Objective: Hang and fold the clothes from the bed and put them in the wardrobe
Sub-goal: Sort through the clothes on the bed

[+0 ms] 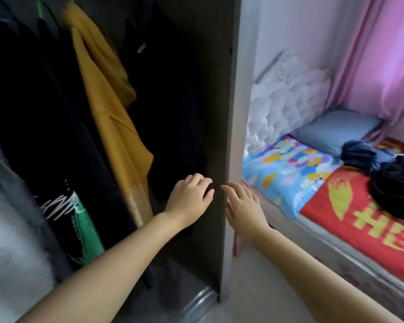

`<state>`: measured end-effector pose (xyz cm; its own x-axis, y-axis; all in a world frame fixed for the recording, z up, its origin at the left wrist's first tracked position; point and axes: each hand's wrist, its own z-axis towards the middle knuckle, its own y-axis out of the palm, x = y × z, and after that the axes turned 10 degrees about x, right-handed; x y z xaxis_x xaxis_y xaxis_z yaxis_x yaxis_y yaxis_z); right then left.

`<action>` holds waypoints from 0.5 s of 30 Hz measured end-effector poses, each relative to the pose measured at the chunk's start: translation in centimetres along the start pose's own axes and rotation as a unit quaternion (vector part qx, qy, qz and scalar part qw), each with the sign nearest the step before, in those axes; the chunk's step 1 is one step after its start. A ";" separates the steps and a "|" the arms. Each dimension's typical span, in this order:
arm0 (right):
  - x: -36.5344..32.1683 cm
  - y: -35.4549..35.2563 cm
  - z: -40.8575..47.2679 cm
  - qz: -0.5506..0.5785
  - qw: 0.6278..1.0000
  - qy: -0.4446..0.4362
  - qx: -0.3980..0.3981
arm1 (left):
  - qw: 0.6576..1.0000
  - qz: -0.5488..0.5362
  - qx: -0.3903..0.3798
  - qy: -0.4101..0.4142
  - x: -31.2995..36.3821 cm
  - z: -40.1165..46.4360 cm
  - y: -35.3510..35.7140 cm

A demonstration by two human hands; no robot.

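Seen from the head camera, the person stands at the open wardrobe (229,136), whose dark side panel runs down the middle of the picture. Inside it hang several dark clothes (21,101), a mustard-yellow garment (112,113) and a black shirt with white lettering and a green patch (79,220). The left hand (191,197) reaches in at the lower right part of the wardrobe, just beside the side panel and in front of a black hanging garment (173,113); its fingers (205,183) are loosely bent and hold nothing that can be seen, though whether they touch the dark cloth cannot be told. The right hand (243,206) is held out in front of the panel's front edge, its fingers (231,190) straight and spread, empty. The two hands are near each other but apart. To the right of the wardrobe stands the bed (336,257), covered by a red blanket with yellow characters (350,206). At the head end lie a bright patterned pillow (287,169) and a blue-grey pillow (336,129). A pile of dark blue and black clothes (390,173) lies on the blanket toward the far right edge of the bed, well apart from both hands. Pink curtains (383,54) hang behind the bed.
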<state>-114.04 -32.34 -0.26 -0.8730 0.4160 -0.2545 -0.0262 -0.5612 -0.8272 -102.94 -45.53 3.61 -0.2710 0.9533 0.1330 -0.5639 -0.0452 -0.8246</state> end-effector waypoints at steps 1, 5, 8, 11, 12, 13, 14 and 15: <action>1.2 -0.1 -1.6 -0.008 0.999 0.026 -0.023 | 1.000 -0.006 -0.028 0.005 1.1 -0.4 1.1; 5.6 -1.4 -7.5 -0.023 0.986 0.155 -0.052 | 0.995 -0.022 -0.094 0.041 5.9 -1.1 4.9; 9.2 -3.3 -11.8 -0.036 0.970 0.235 -0.058 | 0.988 -0.056 -0.128 0.066 10.2 -0.9 7.8; 13.3 -6.3 -16.5 -0.052 0.948 0.310 -0.060 | 0.979 -0.090 -0.163 0.086 16.7 -0.4 10.7; 14.9 -7.4 -18.0 -0.058 0.939 0.333 -0.058 | 0.975 -0.101 -0.172 0.103 19.3 -0.4 11.7; 16.4 -8.6 -19.6 -0.062 0.931 0.356 -0.056 | 0.970 -0.108 -0.180 0.122 22.0 -0.3 12.6; 17.8 -9.8 -21.0 -0.064 0.923 0.376 -0.053 | 0.966 -0.113 -0.187 0.137 24.6 -0.4 13.4; 19.1 -10.9 -22.3 -0.063 0.916 0.394 -0.049 | 0.963 -0.117 -0.191 0.150 27.0 -0.5 14.0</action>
<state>-119.54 -2.29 -7.25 -0.2422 0.8818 -0.4046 -0.0258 -0.4227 -0.9059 -117.72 -20.30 -4.62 0.0992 0.9701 0.2214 -0.2388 0.2392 -0.9411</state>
